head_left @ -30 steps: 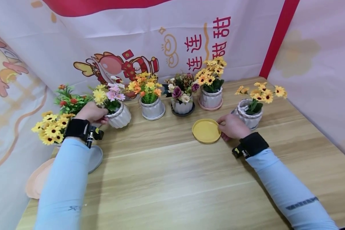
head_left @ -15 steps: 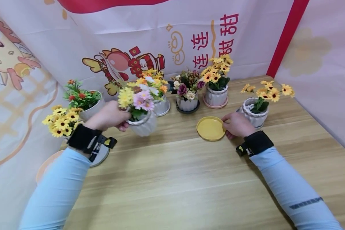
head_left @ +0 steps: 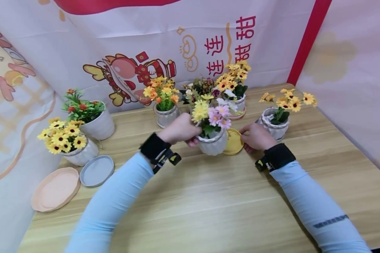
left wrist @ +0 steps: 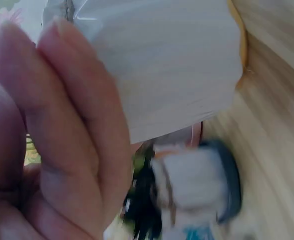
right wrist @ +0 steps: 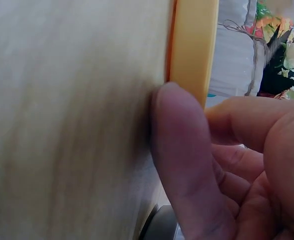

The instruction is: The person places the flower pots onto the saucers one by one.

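Note:
My left hand [head_left: 181,129] grips the rim of a whitish flower pot [head_left: 213,144] with yellow, pink and white flowers. That pot covers the left part of a round yellow saucer [head_left: 235,142]; from the head view I cannot tell whether it touches the saucer. Filling the left wrist view, the pot's pale wall [left wrist: 171,65] shows beside my fingers. On the saucer's right side, my right hand [head_left: 258,137] pinches the edge. Its thumb and a finger lie either side of the yellow rim [right wrist: 192,45] in the right wrist view.
Potted flowers stand along the back: an orange one [head_left: 165,116], a purple one partly hidden, and a yellow one [head_left: 237,103]. Another yellow one [head_left: 273,124] stands right. At left are a red-flowered pot [head_left: 98,123], a yellow-flowered pot [head_left: 82,153], a grey saucer [head_left: 97,171] and a pink saucer [head_left: 56,189].
My left hand has carried the pink-and-yellow flower pot rightward from the left side to the yellow saucer. The grey and pink saucers are uncovered by the arm. My right hand stays at the yellow saucer.

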Action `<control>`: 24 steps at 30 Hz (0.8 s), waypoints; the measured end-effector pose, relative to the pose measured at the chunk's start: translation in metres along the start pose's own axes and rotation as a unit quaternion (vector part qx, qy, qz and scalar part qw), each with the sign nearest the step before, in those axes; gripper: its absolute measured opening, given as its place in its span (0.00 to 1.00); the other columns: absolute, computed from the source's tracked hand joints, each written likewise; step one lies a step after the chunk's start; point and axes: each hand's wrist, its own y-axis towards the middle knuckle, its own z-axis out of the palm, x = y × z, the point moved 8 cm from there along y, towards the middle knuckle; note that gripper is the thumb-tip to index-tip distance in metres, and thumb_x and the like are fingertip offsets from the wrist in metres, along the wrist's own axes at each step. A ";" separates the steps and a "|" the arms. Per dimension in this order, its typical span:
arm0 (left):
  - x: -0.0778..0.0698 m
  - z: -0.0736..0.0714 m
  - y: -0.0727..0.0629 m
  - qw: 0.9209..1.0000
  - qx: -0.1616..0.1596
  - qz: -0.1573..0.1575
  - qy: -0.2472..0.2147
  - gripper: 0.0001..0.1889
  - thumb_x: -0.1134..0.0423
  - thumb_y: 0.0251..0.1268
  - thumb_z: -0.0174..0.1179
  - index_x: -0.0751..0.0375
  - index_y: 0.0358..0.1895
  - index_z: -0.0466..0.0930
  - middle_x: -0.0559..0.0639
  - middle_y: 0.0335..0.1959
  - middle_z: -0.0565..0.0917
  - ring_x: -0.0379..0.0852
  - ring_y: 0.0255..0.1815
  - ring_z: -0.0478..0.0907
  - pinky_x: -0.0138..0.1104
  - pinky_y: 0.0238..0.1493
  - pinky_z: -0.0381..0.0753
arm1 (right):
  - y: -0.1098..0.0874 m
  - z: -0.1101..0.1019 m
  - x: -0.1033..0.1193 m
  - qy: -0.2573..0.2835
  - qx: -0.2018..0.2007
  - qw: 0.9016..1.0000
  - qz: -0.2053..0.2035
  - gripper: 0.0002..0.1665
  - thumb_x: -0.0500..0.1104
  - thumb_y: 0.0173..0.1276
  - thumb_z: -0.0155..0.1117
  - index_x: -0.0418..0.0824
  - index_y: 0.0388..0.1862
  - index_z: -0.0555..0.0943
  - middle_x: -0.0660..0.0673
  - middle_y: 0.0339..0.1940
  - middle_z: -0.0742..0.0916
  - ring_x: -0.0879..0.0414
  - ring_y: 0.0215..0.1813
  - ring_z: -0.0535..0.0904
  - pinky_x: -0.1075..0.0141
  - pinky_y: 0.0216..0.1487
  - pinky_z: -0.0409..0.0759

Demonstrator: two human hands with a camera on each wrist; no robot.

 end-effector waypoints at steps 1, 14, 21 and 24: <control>-0.003 0.006 0.007 1.000 0.003 0.004 -0.003 0.08 0.75 0.64 0.54 0.71 0.44 0.76 0.59 0.20 0.82 0.45 0.15 0.80 0.45 0.30 0.88 | 0.000 0.000 0.000 0.002 -0.002 1.000 0.000 0.19 0.36 0.74 0.52 0.30 0.59 0.77 0.42 0.22 0.85 0.54 0.22 0.83 0.62 0.24 0.85; -0.010 0.040 0.055 1.000 -0.001 0.000 -0.029 0.06 0.73 0.67 0.55 0.73 0.43 0.75 0.60 0.19 0.83 0.45 0.14 0.80 0.49 0.37 0.87 | 0.001 -0.006 -0.003 0.001 -0.017 0.999 0.028 0.22 0.35 0.73 0.50 0.25 0.62 0.73 0.43 0.18 0.85 0.53 0.20 0.84 0.64 0.27 0.84; -0.003 0.046 0.067 0.999 -0.006 -0.002 -0.035 0.11 0.72 0.69 0.55 0.64 0.26 0.68 0.57 0.16 0.81 0.44 0.13 0.80 0.45 0.33 0.88 | 0.001 -0.007 -0.003 -0.054 -0.018 0.998 0.015 0.14 0.30 0.68 0.49 0.28 0.48 0.80 0.47 0.15 0.85 0.55 0.19 0.84 0.60 0.39 0.84; -0.001 0.050 0.071 0.999 -0.006 0.000 -0.042 0.17 0.72 0.69 0.54 0.59 0.21 0.62 0.56 0.16 0.81 0.43 0.13 0.79 0.41 0.27 0.88 | 0.000 -0.008 -0.002 -0.070 -0.026 0.997 0.011 0.13 0.27 0.64 0.48 0.32 0.38 0.80 0.47 0.15 0.85 0.56 0.19 0.83 0.58 0.43 0.83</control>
